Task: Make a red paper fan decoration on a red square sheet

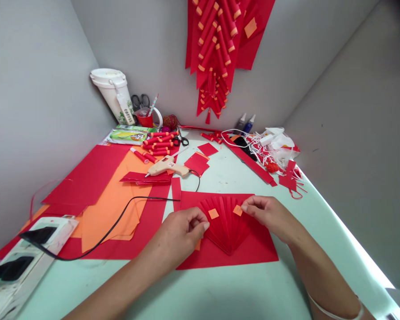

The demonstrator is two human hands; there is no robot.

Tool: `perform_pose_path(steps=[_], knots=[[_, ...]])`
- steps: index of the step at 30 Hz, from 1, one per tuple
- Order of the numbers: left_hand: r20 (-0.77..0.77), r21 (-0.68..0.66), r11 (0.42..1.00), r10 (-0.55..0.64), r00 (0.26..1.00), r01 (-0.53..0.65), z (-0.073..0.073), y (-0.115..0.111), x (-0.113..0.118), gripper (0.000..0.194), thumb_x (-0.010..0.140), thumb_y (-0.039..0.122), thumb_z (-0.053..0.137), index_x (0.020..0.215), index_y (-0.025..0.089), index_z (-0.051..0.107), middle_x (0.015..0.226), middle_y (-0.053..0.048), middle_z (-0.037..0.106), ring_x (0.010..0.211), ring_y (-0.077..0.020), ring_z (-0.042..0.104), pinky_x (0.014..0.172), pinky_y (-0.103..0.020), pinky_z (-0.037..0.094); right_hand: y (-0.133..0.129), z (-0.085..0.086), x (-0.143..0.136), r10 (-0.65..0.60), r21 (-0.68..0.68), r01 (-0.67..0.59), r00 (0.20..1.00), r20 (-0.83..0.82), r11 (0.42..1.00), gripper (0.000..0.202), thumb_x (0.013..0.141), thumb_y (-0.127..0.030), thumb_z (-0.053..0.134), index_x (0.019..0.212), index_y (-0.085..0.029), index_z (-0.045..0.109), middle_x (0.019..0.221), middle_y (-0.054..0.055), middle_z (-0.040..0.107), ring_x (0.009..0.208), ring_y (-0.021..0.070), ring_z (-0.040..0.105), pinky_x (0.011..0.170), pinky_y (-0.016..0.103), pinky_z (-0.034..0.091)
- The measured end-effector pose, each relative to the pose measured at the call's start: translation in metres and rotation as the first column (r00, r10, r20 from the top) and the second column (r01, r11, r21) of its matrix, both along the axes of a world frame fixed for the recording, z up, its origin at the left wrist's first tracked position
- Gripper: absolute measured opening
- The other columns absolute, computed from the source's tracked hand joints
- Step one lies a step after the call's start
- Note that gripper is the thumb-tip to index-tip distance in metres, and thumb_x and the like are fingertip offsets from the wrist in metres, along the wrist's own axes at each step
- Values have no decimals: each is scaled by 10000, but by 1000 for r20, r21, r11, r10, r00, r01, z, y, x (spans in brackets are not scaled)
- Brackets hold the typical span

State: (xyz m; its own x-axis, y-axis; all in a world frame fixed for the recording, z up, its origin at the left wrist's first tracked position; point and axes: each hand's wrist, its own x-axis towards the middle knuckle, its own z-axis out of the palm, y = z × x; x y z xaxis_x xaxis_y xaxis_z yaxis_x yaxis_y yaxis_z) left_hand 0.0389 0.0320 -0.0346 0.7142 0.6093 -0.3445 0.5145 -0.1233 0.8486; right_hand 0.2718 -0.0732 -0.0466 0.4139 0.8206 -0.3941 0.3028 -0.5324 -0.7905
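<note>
A pleated red paper fan [227, 231] lies on a red sheet of paper [265, 253], its point toward me. Two small orange paper squares are on the fan: the left square [214, 214] and the right square [238, 210]. My right hand [268, 218] pinches the outer edge of the right square between thumb and fingertip. At the fan's left edge, my left hand [186, 229] is closed with thumb and forefinger together; what they grip, if anything, is hidden. A bit of orange paper [198, 245] shows beside the left hand.
A hot glue gun [168, 166] rests behind the fan, its black cord running to a power strip [36, 249]. Red and orange sheets [115, 204] cover the left side. Rolled red paper tubes [158, 144], scissors [180, 140] and paper scraps [270, 149] sit farther back.
</note>
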Motion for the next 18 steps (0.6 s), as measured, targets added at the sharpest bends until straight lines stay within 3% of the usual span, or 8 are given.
perform_pose_path(steps=[8, 18], knots=[[-63, 33, 999, -41, 997, 43, -1, -3, 0, 232, 865, 395, 488, 776, 213, 600, 614, 47, 502, 574, -123, 426, 529, -240, 316, 3, -5, -4, 59, -33, -54, 981, 183, 998, 205, 809, -367, 529, 744, -204, 634, 689, -18, 594, 600, 133, 434, 591, 275, 342], [-80, 67, 996, -44, 996, 50, -1, -1, -1, 235, 869, 391, 476, 777, 216, 603, 609, 42, 516, 570, -123, 443, 532, -239, 319, 3, -8, -10, 81, -45, -72, 956, 281, 996, 181, 825, -337, 493, 756, -224, 617, 709, -12, 640, 585, 146, 477, 566, 281, 365]])
